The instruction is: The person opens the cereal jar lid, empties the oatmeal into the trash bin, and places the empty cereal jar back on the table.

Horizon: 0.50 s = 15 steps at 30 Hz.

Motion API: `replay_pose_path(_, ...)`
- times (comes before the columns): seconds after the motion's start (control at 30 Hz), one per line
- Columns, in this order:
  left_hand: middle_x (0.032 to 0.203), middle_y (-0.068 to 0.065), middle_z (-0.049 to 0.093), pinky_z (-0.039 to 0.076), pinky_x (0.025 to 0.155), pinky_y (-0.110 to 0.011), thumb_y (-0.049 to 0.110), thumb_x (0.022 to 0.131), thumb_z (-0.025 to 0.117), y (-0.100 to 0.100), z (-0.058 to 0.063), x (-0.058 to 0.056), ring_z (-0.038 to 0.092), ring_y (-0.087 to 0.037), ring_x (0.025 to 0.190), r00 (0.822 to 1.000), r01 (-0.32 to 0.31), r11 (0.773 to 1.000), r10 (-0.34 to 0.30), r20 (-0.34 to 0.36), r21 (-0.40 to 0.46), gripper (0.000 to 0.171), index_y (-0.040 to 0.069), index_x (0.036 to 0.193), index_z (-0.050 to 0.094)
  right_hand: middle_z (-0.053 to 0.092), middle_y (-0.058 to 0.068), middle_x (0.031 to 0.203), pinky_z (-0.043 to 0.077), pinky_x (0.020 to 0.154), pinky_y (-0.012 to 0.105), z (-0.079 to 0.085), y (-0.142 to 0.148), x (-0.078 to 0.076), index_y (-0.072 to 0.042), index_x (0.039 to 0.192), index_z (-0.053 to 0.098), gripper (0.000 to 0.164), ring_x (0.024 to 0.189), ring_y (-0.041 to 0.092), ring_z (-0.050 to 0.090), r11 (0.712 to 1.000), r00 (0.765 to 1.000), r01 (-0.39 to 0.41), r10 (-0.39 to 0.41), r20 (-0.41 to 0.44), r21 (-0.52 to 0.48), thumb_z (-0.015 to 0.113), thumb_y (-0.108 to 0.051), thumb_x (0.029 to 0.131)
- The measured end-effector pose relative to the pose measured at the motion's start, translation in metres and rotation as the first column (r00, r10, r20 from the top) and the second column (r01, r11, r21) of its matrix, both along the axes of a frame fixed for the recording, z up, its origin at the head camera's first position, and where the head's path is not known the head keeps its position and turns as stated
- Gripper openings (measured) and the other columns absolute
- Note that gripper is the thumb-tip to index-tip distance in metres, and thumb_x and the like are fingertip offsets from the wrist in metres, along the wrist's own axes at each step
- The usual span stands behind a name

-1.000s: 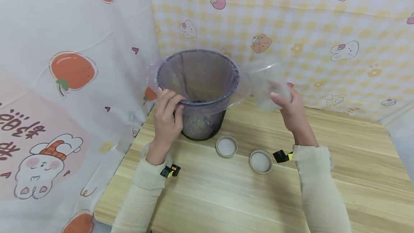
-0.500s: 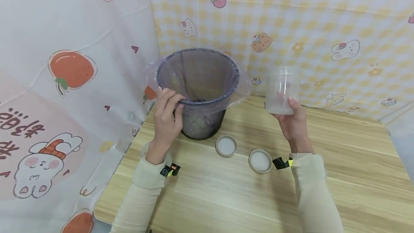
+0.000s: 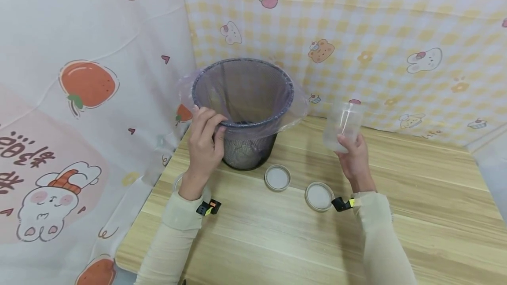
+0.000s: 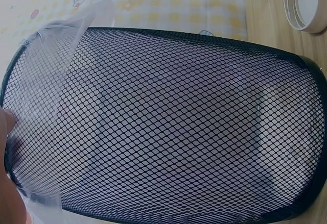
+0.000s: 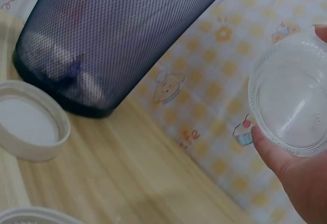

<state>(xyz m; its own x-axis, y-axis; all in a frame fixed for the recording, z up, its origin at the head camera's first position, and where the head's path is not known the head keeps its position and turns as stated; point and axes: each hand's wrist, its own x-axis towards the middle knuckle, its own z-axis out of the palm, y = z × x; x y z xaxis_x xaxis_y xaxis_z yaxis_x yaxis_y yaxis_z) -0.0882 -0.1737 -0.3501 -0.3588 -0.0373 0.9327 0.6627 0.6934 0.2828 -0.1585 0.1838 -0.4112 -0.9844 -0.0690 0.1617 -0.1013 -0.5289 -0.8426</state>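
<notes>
My left hand (image 3: pixel 205 144) grips the near-left rim of a black mesh wastebasket (image 3: pixel 246 153), with fingers over the edge and thumb outside. A thin, clear purplish bag (image 3: pixel 295 111) lines the basket and folds down over its rim. To the right, my right hand (image 3: pixel 354 157) holds a clear plastic jar (image 3: pixel 344 120) above the table. The jar is upright with no lid on it. Its round bottom (image 5: pixel 291 106) fills the right side of the right wrist view, with my thumb against it. Mesh (image 4: pixel 179 122) fills most of the left wrist view.
Two round screw lids (image 3: pixel 277 178) (image 3: pixel 319 197) lie on the wooden table (image 3: pixel 261 241) in front of the basket. A clear round item (image 3: pixel 178 182) sits partly hidden behind my left wrist. Patterned cloth (image 3: pixel 396 21) hangs close behind the table and along its left side.
My right hand has carried the jar away from the basket's right side, rightward and then lower toward the table. My left hand stays at the rim.
</notes>
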Motion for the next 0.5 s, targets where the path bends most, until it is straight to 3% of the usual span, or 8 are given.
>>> replay_pose_path(0.2, 0.094, -0.017, 0.058, 0.021, 0.107, -0.060, 0.019, 0.099, 0.052, 0.000, 0.001, 0.000, 0.053, -0.035, 0.096, 1.000, -0.001, 1.000, 0.001, 0.003, -0.008, 0.024, -0.002, 0.094, 0.063, 0.046, 0.010, 0.120, 0.050, 0.088, 0.030, -0.013, 0.001, 0.000, -0.008, 0.123, 0.041, 0.050, 0.111, 0.023, 0.050, 0.996, 0.996, 0.085, -0.085, 0.027, -0.008, 0.051, 0.021, 0.083)
replay_pose_path(0.4, 0.093, -0.017, 0.058, 0.021, 0.107, -0.060, 0.018, 0.099, 0.052, 0.000, 0.002, 0.000, 0.053, -0.035, 0.095, 1.000, -0.001, 1.000, 0.001, 0.002, -0.009, 0.024, -0.002, 0.094, 0.063, 0.047, 0.007, 0.126, 0.046, 0.091, 0.025, -0.025, 0.002, 0.003, -0.006, 0.132, 0.044, 0.057, 0.116, 0.021, 0.048, 0.983, 0.989, 0.099, -0.115, 0.094, 0.156, 0.057, 0.019, 0.083)
replay_pose_path(0.5, 0.093, -0.017, 0.057, 0.021, 0.108, -0.060, 0.017, 0.099, 0.052, 0.000, 0.002, 0.001, 0.053, -0.035, 0.094, 1.000, 0.001, 1.000, -0.001, 0.003, -0.011, 0.023, -0.002, 0.094, 0.063, 0.049, 0.007, 0.129, 0.043, 0.094, 0.024, -0.031, 0.003, 0.004, -0.007, 0.136, 0.044, 0.061, 0.119, 0.020, 0.048, 0.951, 0.980, 0.108, -0.150, 0.127, 0.290, 0.066, 0.011, 0.082)
